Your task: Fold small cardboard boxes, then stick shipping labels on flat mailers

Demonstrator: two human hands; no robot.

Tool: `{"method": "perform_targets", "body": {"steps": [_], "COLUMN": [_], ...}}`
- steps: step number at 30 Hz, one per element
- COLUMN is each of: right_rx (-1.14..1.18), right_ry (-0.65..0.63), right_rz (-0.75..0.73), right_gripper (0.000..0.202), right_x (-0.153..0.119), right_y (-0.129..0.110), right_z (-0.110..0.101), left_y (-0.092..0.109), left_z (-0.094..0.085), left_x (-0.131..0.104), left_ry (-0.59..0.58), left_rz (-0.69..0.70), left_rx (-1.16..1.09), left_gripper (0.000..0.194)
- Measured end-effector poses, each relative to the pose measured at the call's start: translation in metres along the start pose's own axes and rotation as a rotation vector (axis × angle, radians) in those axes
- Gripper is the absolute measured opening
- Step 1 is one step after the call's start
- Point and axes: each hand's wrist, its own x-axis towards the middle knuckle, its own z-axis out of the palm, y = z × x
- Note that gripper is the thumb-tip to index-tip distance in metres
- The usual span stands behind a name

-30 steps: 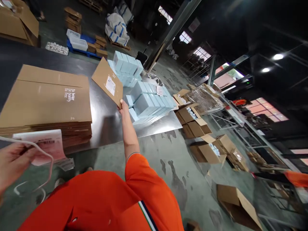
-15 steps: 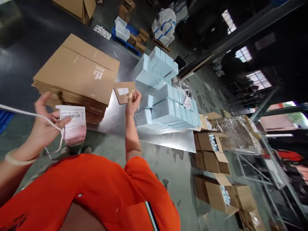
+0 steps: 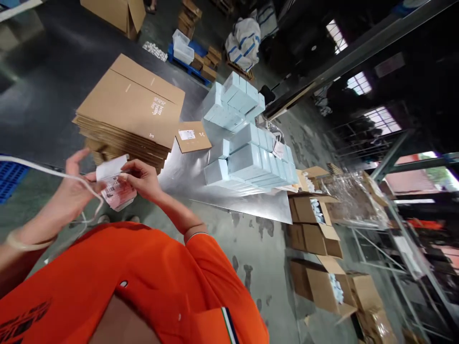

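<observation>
My left hand [image 3: 77, 184] is closed on a bundle of printed labels [image 3: 120, 193] at the table's near edge, with a white cable running across the fingers. At the bundle's upper right, my right hand [image 3: 142, 179] pinches the top label, which bends up and away from those beneath. Just beyond both hands stands a stack of flat cardboard cartons [image 3: 132, 100] with white print on top. To its right lies a small flat brown carton [image 3: 195, 138] bearing a white label. Light blue boxes [image 3: 247, 162] are piled farther right.
The metal table [image 3: 179, 179] carries the cartons and blue boxes. Open cardboard boxes [image 3: 311, 234] with pale contents stand on the floor to the right. Beyond the table are a blue pallet [image 3: 190, 64] with plastic bins and large white sacks [image 3: 245, 43]. A blue crate [image 3: 12, 179] is at far left.
My right hand has left the small flat carton, which now lies with a label on it, and moved left to the label bundle. The top label is now bent up.
</observation>
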Motion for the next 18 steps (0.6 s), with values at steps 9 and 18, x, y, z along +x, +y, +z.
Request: {"method": "perform_targets", "body": {"steps": [9,18], "right_rx": [-0.233,-0.529], "right_ry": [0.036,0.4], "right_rz": [-0.141,-0.442], "right_gripper": [0.02,0.01], "right_x": [0.013,0.059], "right_y": [-0.017,-0.054], "right_z": [0.004,-0.029], "left_y": [0.037,0.052], "left_z": [0.015,0.016], "left_x": [-0.003,0.038], "left_ry": [0.04,-0.138], "left_rz": [-0.063,-0.182], "left_rx": [0.088,0.263], "left_gripper": [0.07,0.057]}}
